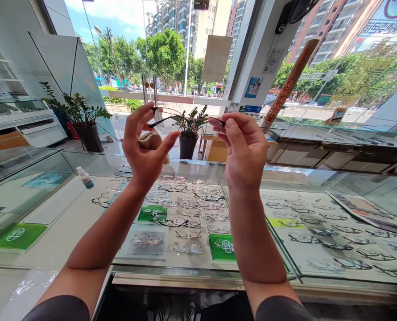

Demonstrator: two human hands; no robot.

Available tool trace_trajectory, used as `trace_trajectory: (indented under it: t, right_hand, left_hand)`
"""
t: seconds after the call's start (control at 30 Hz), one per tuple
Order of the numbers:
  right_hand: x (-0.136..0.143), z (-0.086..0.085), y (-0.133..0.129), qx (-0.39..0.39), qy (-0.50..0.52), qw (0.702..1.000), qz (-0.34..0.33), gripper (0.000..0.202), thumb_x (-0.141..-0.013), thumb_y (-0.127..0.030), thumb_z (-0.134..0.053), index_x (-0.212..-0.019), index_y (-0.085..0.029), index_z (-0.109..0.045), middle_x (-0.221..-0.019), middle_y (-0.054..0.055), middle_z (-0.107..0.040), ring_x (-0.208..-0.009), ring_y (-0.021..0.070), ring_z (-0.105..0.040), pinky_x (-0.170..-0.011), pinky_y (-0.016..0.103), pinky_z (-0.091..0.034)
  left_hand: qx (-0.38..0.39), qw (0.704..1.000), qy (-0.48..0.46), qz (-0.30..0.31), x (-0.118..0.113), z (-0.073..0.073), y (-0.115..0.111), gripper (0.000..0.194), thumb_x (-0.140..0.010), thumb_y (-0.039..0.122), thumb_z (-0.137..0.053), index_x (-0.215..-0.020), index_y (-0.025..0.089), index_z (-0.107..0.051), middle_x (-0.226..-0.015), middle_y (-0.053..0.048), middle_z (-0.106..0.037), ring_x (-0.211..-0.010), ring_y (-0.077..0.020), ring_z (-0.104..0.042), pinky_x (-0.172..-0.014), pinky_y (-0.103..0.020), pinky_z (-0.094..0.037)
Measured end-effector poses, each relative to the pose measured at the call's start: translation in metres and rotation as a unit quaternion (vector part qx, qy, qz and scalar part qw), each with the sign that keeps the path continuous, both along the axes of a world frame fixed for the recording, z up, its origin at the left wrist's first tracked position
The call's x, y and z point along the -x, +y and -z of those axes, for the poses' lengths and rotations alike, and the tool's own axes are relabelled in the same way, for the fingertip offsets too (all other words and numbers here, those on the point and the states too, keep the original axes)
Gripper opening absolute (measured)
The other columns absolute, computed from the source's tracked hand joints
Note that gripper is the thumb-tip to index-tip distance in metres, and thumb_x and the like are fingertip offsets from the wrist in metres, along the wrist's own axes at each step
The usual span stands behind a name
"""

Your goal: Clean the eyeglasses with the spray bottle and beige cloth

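Observation:
A pair of eyeglasses [168,119] with a thin dark upper rim and clear lenses is held up in front of the window, above the glass counter. At its left corner, fingers of my left hand [141,154] touch the frame, while the thumb stands apart below the lens. A pale folded cloth [147,140] is tucked in that same hand's curled fingers. My right hand [246,154] pinches the right corner of the glasses between thumb and fingers, partly hiding the right side. Both forearms reach over the display case.
Inside the glass display case [145,267] lie rows of eyeglasses [188,248] and green cards [19,236]. A small spray bottle [85,177] stands on the left. Potted plants [89,136] and a red-patterned wooden pole [290,84] are beyond the counter. Printed sheets [369,207] lie at right.

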State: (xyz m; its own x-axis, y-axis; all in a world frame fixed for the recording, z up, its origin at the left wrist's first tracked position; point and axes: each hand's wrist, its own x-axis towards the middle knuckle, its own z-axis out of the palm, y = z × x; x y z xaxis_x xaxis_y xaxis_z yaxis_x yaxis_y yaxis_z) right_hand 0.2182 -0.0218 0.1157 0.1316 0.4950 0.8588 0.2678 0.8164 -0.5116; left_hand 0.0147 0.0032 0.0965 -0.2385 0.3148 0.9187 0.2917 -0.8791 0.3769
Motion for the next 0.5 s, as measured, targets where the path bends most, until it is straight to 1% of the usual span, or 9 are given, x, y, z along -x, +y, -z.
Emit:
trace_trajectory:
  t: [0.1, 0.17, 0.3, 0.33, 0.43, 0.5]
  right_hand:
    - [0.000, 0.001, 0.002, -0.004, -0.005, 1.000, 0.001, 0.035, -0.108, -0.049, -0.062, -0.139, -0.035, -0.070, -0.128, 0.008, -0.077, -0.129, 0.0298, -0.078, -0.103, 0.048, -0.068]
    - [0.002, 0.000, 0.001, 0.007, -0.011, 1.000, 0.008, 0.034, -0.109, -0.047, -0.059, -0.138, -0.032, -0.070, -0.125, 0.009, -0.078, -0.128, 0.0292, -0.079, -0.102, 0.047, -0.068]
    - [0.005, -0.001, -0.002, 0.047, 0.019, 0.999, -0.010, 0.030, -0.109, -0.040, -0.055, -0.130, -0.027, -0.073, -0.115, 0.009, -0.080, -0.124, 0.0290, -0.080, -0.105, 0.049, -0.066]
    - [0.005, -0.001, -0.003, 0.052, 0.023, 0.998, -0.019, 0.028, -0.109, -0.039, -0.056, -0.127, -0.027, -0.073, -0.114, 0.009, -0.080, -0.123, 0.0289, -0.080, -0.105, 0.050, -0.066]
    - [0.002, -0.003, -0.004, 0.062, 0.006, 0.997, -0.039, 0.026, -0.107, -0.035, -0.056, -0.122, -0.027, -0.075, -0.115, 0.009, -0.081, -0.120, 0.0278, -0.080, -0.105, 0.050, -0.065]
    - [-0.001, -0.005, -0.005, 0.078, -0.017, 0.995, -0.052, 0.025, -0.105, -0.034, -0.056, -0.118, -0.028, -0.077, -0.115, 0.007, -0.081, -0.118, 0.0258, -0.080, -0.104, 0.048, -0.065]
  left_hand:
    - [0.025, 0.999, -0.006, 0.019, 0.000, -0.003, -0.001, 0.065, -0.089, 0.055, -0.090, -0.146, 0.041, -0.062, -0.142, -0.008, -0.077, -0.083, -0.0202, -0.075, -0.065, -0.039, -0.052]
    - [0.025, 0.999, 0.002, 0.022, 0.001, -0.005, -0.001, 0.064, -0.090, 0.058, -0.089, -0.145, 0.040, -0.062, -0.136, -0.007, -0.080, -0.082, -0.0198, -0.075, -0.066, -0.040, -0.053]
    - [0.025, 0.999, 0.030, -0.015, 0.002, -0.009, -0.001, 0.056, -0.093, 0.064, -0.082, -0.141, 0.040, -0.065, -0.128, -0.005, -0.083, -0.083, -0.0210, -0.075, -0.062, -0.040, -0.052]
    - [0.026, 0.999, 0.027, -0.011, 0.002, -0.009, -0.002, 0.056, -0.093, 0.064, -0.083, -0.140, 0.040, -0.066, -0.127, -0.005, -0.084, -0.082, -0.0213, -0.075, -0.060, -0.040, -0.051]
    - [0.029, 0.999, 0.001, 0.027, 0.004, -0.012, -0.004, 0.059, -0.087, 0.061, -0.089, -0.138, 0.039, -0.068, -0.123, -0.005, -0.085, -0.080, -0.0219, -0.074, -0.060, -0.039, -0.050]
    - [0.040, 0.998, 0.011, 0.048, 0.007, -0.014, -0.005, 0.062, -0.083, 0.059, -0.093, -0.136, 0.038, -0.070, -0.120, -0.006, -0.085, -0.079, -0.0213, -0.073, -0.059, -0.037, -0.050]
